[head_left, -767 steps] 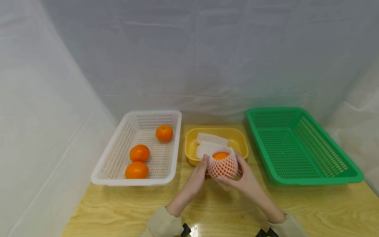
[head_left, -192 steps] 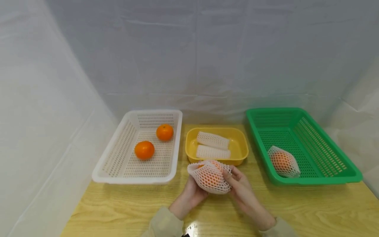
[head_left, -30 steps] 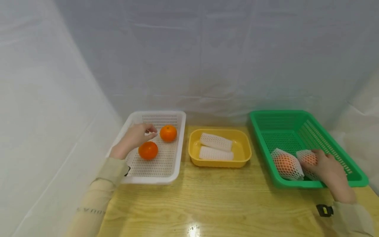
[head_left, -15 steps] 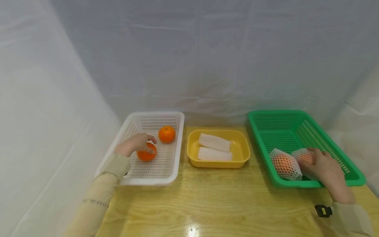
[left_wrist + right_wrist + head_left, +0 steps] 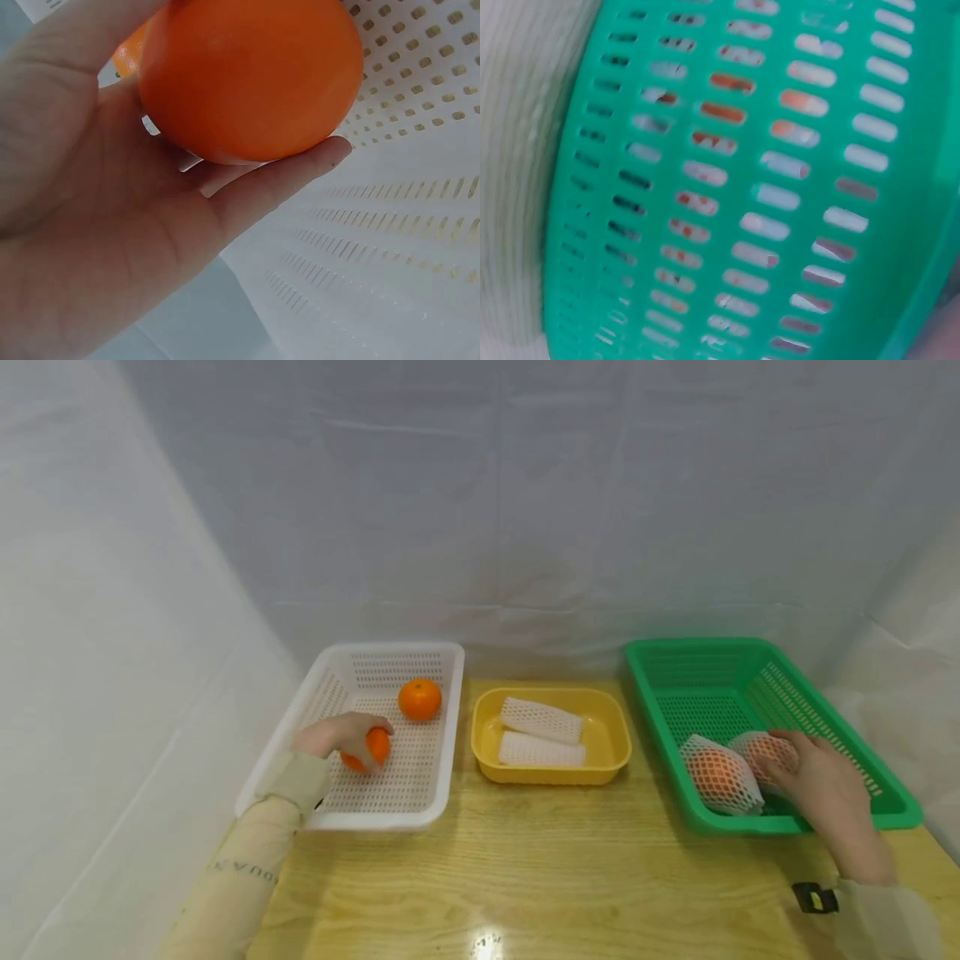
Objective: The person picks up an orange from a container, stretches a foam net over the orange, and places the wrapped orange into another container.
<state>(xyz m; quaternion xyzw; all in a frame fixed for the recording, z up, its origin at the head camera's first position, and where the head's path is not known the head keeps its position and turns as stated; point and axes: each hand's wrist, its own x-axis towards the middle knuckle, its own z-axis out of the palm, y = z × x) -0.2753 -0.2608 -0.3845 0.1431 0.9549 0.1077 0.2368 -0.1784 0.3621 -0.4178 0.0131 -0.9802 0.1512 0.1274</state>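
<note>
In the head view my left hand (image 5: 348, 735) is inside the white basket (image 5: 442, 777), its fingers and thumb curled round an orange (image 5: 255, 82). The left wrist view shows this orange against the fingers. A second bare orange (image 5: 420, 700) lies just behind it. On the right, my right hand (image 5: 825, 777) reaches over the front of the green basket (image 5: 847, 714), thumb and fingers about an orange in white foam netting (image 5: 768, 752). Another netted orange (image 5: 717, 777) sits beside it on the left. The right wrist view shows mainly the green basket's slotted wall (image 5: 727, 202), not the grip.
Between the baskets stands a yellow tray (image 5: 611, 768). Two flat foam net sleeves lie in it, an upper sleeve (image 5: 542, 718) and a lower sleeve (image 5: 542, 750). The wooden table (image 5: 465, 877) extends in front; white sheeting (image 5: 480, 510) hangs behind and at the sides.
My left hand has come down onto the nearer orange and gripped it. The right hand and its netted orange have shifted slightly left. Earlier, both hands held a netted orange over the table.
</note>
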